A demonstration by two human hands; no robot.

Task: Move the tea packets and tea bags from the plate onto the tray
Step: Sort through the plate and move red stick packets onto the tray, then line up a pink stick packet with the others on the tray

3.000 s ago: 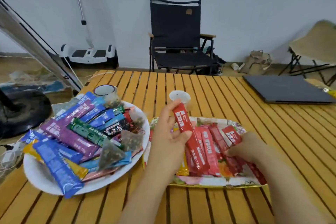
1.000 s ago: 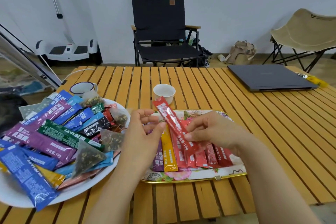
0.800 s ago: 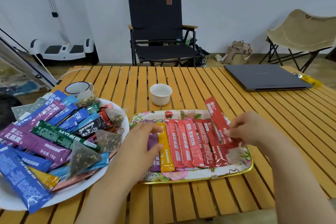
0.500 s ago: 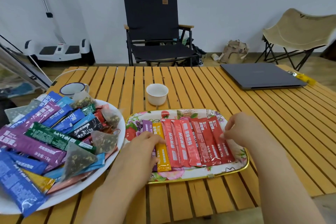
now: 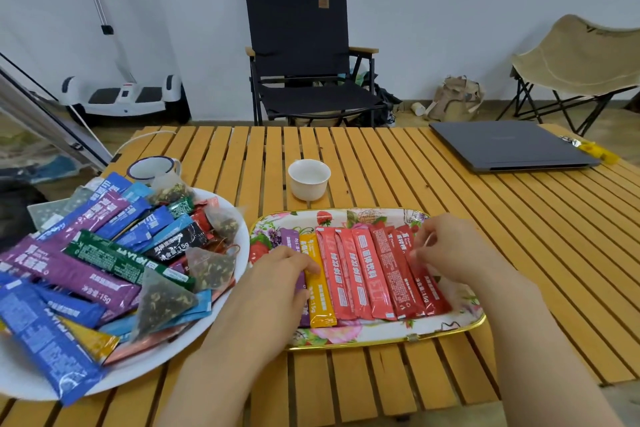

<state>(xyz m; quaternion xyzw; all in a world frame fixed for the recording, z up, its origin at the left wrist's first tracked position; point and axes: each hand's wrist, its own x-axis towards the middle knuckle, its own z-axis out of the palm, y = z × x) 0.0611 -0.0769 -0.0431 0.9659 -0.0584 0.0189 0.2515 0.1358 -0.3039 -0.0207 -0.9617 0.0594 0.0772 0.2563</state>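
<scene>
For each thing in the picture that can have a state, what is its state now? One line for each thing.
Plate: piled with packets and tea bags.
Tray: holds a neat row of packets.
Left hand: flat on the purple packet and yellow packet.
Right hand: fingertips on the rightmost red packet.
White cup: upright.
Laptop: closed.
Black chair: unfolded, unoccupied.

On the tray (image 5: pixel 446 329), lower centre: red packets (image 5: pixel 363 274), six; orange packet (image 5: pixel 318 291), one; purple packet (image 5: pixel 292 243), one. Cups: white cup (image 5: pixel 309 178), one; enamel mug (image 5: pixel 152 168), one. Hands, two. Plate (image 5: pixel 31 381), one.
</scene>
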